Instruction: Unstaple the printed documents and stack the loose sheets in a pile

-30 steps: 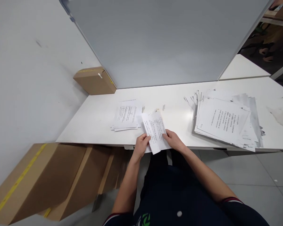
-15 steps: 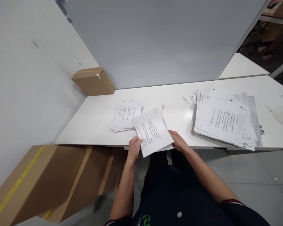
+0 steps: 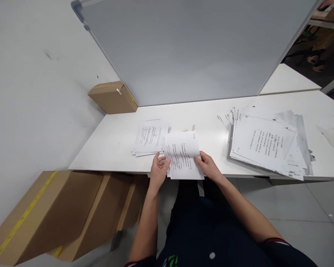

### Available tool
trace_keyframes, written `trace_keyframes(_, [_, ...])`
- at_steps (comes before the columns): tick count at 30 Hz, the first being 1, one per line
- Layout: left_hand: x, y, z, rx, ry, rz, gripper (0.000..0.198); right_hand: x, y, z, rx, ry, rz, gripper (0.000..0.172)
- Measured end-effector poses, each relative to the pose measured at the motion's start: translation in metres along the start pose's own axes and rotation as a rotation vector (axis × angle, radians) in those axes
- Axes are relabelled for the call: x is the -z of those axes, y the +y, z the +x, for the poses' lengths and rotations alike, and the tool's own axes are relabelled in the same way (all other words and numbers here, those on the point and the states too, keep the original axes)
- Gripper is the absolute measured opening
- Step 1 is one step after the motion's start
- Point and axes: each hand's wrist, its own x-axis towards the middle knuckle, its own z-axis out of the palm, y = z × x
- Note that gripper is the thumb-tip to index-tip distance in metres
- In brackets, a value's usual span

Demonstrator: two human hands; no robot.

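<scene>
Printed sheets of paper (image 3: 182,152) lie upright in front of me at the table's front edge, slightly bent across the middle. My right hand (image 3: 207,165) pinches their right edge, thumb on top. At the left edge is my left hand (image 3: 159,170), its fingers apart and curved, the thumb touching or very near the paper. Just left of the held sheets lies a small stack of printed sheets (image 3: 151,137). Farther right on the table sits a larger, untidy pile of printed papers (image 3: 267,144), its edges uneven.
A white table (image 3: 100,148) runs across in front of me. Behind it leans a large whiteboard (image 3: 183,52). One cardboard box (image 3: 114,100) stands at the table's back left; more cardboard boxes (image 3: 55,215) are on the floor at left. A shelf is partly visible at upper right.
The held sheets have turned from a tilt to nearly straight. My left hand has loosened its grip and spread its fingers; my right thumb has come onto the top of the paper.
</scene>
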Motion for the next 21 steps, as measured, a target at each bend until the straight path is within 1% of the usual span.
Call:
trace_keyframes(2, [-0.002, 0.005, 0.004, -0.036, -0.002, -0.118, 0.071, 0.003, -0.011, -0.001, 0.081, 0.040, -0.038, 0.028])
trace_keyframes(3, [-0.003, 0.010, 0.005, -0.071, 0.012, -0.148, 0.070, 0.004, -0.017, -0.002, 0.113, 0.058, -0.053, 0.027])
trace_keyframes(5, [-0.007, 0.022, 0.004, -0.171, 0.038, -0.161, 0.057, 0.007, -0.027, -0.002, 0.173, 0.092, -0.066, 0.025])
trace_keyframes(8, [-0.016, 0.040, -0.002, -0.342, 0.081, -0.167, 0.030, 0.011, -0.035, -0.001, 0.269, 0.145, -0.020, 0.023])
trace_keyframes(10, [-0.023, 0.050, -0.008, -0.424, 0.156, -0.235, 0.025, 0.013, -0.035, -0.001, 0.314, 0.185, 0.033, 0.023])
trace_keyframes(11, [-0.026, 0.053, -0.010, -0.445, 0.190, -0.283, 0.028, 0.014, -0.035, -0.001, 0.327, 0.202, 0.058, 0.023])
trace_keyframes(13, [-0.032, 0.057, -0.015, -0.442, 0.205, -0.365, 0.043, 0.015, -0.031, 0.000, 0.328, 0.231, 0.095, 0.024])
trace_keyframes(14, [-0.034, 0.058, -0.016, -0.425, 0.187, -0.384, 0.049, 0.015, -0.030, 0.000, 0.320, 0.241, 0.105, 0.025])
trace_keyframes(15, [-0.035, 0.058, -0.018, -0.403, 0.161, -0.382, 0.052, 0.015, -0.028, -0.001, 0.308, 0.250, 0.110, 0.026])
trace_keyframes(16, [-0.035, 0.057, -0.019, -0.382, 0.137, -0.362, 0.049, 0.015, -0.027, -0.001, 0.295, 0.254, 0.110, 0.027])
trace_keyframes(18, [-0.035, 0.056, -0.020, -0.362, 0.121, -0.298, 0.034, 0.015, -0.026, -0.002, 0.279, 0.256, 0.108, 0.027])
trace_keyframes(19, [-0.035, 0.055, -0.020, -0.367, 0.126, -0.271, 0.027, 0.015, -0.026, -0.003, 0.282, 0.252, 0.112, 0.027])
trace_keyframes(21, [-0.036, 0.052, -0.019, -0.399, 0.135, -0.250, 0.021, 0.015, -0.025, -0.003, 0.297, 0.240, 0.128, 0.027])
